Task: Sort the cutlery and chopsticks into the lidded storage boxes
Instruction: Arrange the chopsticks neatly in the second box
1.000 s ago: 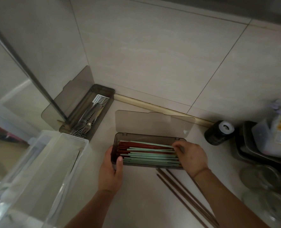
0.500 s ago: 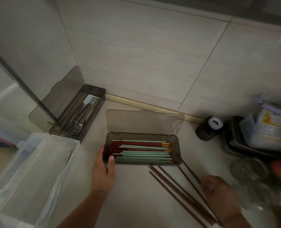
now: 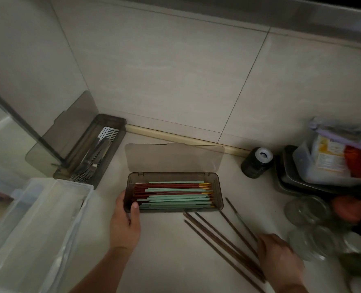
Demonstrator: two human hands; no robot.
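Clear bin (image 3: 33,225) at counter's left edge; cutlery box (image 3: 95,153) in back-left corner, lid up, forks inside. Left hand (image 3: 125,220) grips left end of chopstick box (image 3: 173,193), thumb over the rim, lid open. Right hand (image 3: 279,256) has left the box and dropped onto loose brown chopsticks (image 3: 224,235) near the front edge; fingers blurred, grip can't be told. Next batch likely coming. Bare counter (image 3: 164,250) between hands; glass jars (image 3: 308,227) crowd the right.
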